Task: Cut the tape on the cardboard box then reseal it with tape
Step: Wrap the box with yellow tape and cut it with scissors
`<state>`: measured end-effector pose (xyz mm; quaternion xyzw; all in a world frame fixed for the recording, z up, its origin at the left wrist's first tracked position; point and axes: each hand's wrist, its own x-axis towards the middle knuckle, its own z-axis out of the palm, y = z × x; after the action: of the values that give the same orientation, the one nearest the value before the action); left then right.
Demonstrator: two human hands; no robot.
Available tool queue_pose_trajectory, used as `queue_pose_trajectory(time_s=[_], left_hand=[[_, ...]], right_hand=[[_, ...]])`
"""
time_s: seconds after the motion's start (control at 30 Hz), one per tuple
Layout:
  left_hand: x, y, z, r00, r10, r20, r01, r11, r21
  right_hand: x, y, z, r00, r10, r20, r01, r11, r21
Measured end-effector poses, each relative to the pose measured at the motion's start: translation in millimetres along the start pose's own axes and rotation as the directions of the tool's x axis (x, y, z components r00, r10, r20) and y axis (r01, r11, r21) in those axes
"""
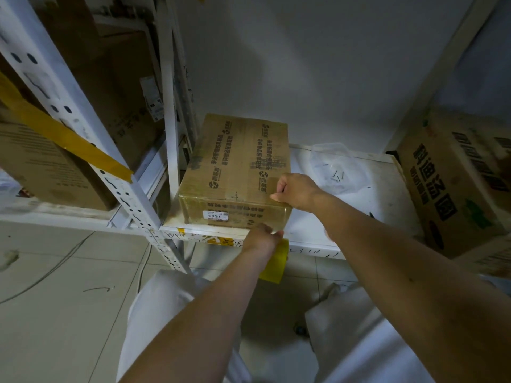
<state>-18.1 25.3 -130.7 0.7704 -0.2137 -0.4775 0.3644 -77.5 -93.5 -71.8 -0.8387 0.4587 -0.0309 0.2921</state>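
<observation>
A brown cardboard box (235, 167) with printed text and glossy tape over its faces sits on the white shelf (309, 230). My left hand (262, 237) is at the bottom front edge of the box and grips a yellow tape roll (275, 262) that hangs below the shelf edge. A strip of tape runs up the box's front right face. My right hand (296, 190) rests on the top front right corner, fingers curled, thumb pinching the tape end against the edge.
A clear plastic bag (340, 167) lies on the shelf right of the box, and a large printed carton (456, 183) stands at the far right. White slotted shelf posts (121, 186) and more cartons (49, 167) are at the left. Tiled floor lies below.
</observation>
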Motion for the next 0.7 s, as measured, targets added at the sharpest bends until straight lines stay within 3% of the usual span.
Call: queue_pose_trajectory(time_s=[0.17,0.4,0.7], left_hand=[[9.9,2.6,-2.3,1.0,-0.006,0.027,0.006,1.0,0.008],[67.6,-12.5,9.6,0.993,-0.119,0.015,0.12,0.992,-0.036],[37.8,14.4,-2.2,1.0,0.007,0.026,-0.009,0.998,0.062]], right_hand=[[-7.9,3.2,-8.0,0.989,-0.08,0.123,0.085,0.996,-0.04],[-9.4,9.1,5.4,0.965,-0.258,0.049,0.259,0.909,-0.326],[-8.5,17.7,-2.5,0.936,-0.317,0.151,0.35,0.873,-0.341]])
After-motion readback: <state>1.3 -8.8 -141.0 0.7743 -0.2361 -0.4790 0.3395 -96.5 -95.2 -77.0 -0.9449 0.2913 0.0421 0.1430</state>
